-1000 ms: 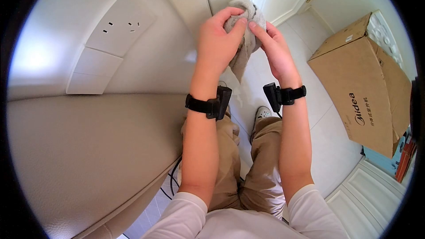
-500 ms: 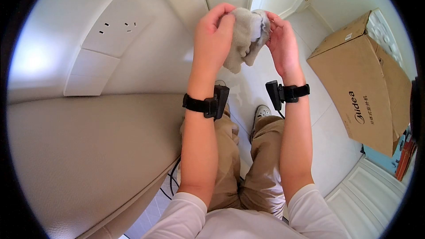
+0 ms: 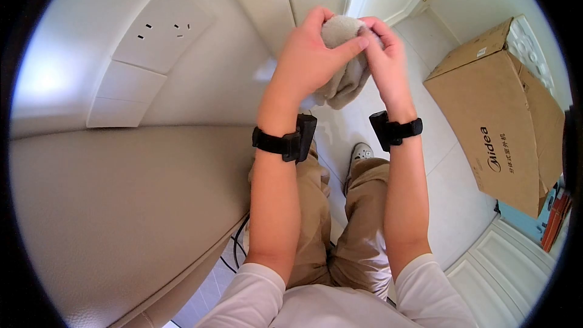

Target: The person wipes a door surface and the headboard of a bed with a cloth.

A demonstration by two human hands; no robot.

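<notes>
Evidently soft stock: grey-beige cloth [image 3: 349, 80] bunched between left hand [image 3: 311, 56] and right hand [image 3: 387, 56], both closed on it, thumbs meeting over its near side. Judged light, limp, not fragile, little prone to slip; best held by the thick gathered folds, not the loose part hanging below the grip. Well apart, right of the grip, a cardboard box [image 3: 486, 106] reads "Midea" and "分体式室外机"; its small white label [image 3: 481, 52] is illegible.

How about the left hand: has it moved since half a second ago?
Yes: the left hand has shifted rightward in the picture, farther from the wall socket.
</notes>
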